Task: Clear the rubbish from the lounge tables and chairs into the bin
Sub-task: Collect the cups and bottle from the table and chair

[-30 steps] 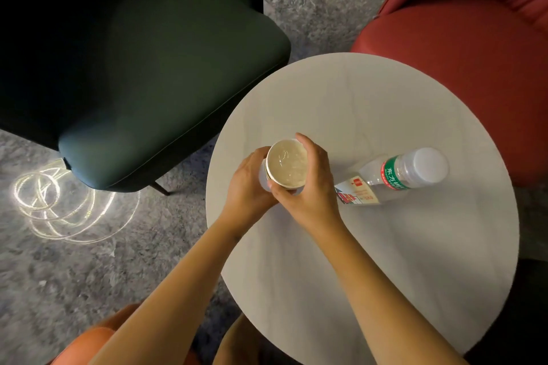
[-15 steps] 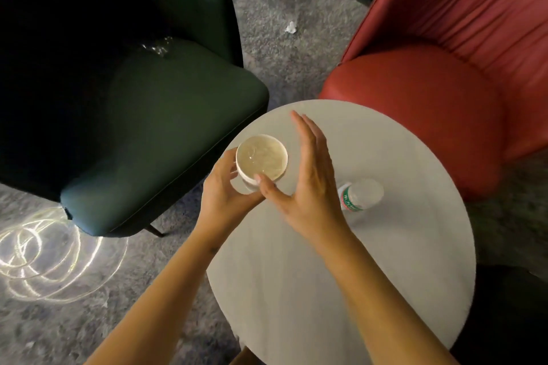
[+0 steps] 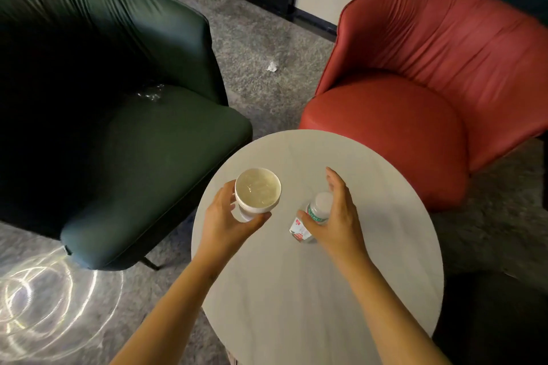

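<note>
- Forearms reach in from the near edge over the round table (image 3: 311, 299), whose nearest rim is cut off by the frame.
- Left hand (image 3: 222, 222) wraps thumb and fingers round the paper cup (image 3: 258, 195) at the table's left edge. I cannot tell whether the cup rests on the top or is lifted clear, and what glistens inside it is hard to make out.
- Right hand (image 3: 338, 222) arches over the plastic bottle (image 3: 315, 212) near the table's middle, thumb against the label and fingers curving over the right side. The hand hides much of the bottle, so I cannot tell whether it actually grips it.
- Judging from this, the table is nearly dealt with, since both its pieces of rubbish are in or under a hand. Nothing has reached the bin, which is not in view.
- Farther left, crumpled clear plastic (image 3: 149, 93) lies at the back of the green chair (image 3: 166, 151) seat, in deep shadow and hard to identify. It looks left to collect.
- Farther right, the red chair (image 3: 400, 133) is cut off at the frame's edge.
- Farthest, a white scrap (image 3: 272, 67) lies on the carpet (image 3: 252, 38) between the two chairs, too small to identify.
</note>
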Motion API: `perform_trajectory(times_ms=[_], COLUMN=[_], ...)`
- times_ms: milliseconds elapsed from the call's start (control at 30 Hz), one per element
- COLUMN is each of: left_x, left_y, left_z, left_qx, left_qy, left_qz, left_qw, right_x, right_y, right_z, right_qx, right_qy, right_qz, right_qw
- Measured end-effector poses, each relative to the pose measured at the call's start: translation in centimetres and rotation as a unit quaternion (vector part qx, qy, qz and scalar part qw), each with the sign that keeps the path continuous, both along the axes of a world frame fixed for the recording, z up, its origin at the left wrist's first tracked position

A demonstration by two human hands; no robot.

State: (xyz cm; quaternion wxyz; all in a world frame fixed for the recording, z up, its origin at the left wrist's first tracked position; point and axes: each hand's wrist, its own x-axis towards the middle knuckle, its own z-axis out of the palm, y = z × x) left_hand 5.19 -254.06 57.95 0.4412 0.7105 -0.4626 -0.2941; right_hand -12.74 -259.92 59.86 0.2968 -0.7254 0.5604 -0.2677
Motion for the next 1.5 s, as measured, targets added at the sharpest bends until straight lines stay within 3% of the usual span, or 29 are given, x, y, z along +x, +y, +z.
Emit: perform_trajectory(times_ms=[100,567,767,1133,1300,1500], left_x=[-0.5,8.4,14.2,23.3,23.8,25.9], left_y=[1.4,3.9,1.1,-6.2,-8.6,-11.4], left_z=[-0.3,4.1,3.4,2.3,2.5,5.6], left_qx=[0.007,-0.032,-0.020,0.001,-0.009,-0.040], left_qy=[0.005,-0.053,-0.048,-0.009,-0.002,0.028], left_qz=[0.009,0.078,0.045,-0.089,-0.141,-0.128], left_qw=[1.000,0.995,0.998,0.996,0.990,0.991], right_x=[-0.4,8.0,11.6,16.5,17.5,23.2], right_y=[0.5,-5.8,-8.1,-8.7,-8.4,-10.2], right_z=[-1.1,1.1,0.0,-0.7,1.3,7.0], right_qx=[0.034,-0.028,-0.009,0.012,-0.036,-0.131], right_qy=[-0.029,-0.063,-0.030,0.068,0.129,0.072], right_qz=[-0.015,0.014,-0.026,-0.195,-0.231,-0.177], right_qw=[0.999,0.998,0.999,0.978,0.964,0.973])
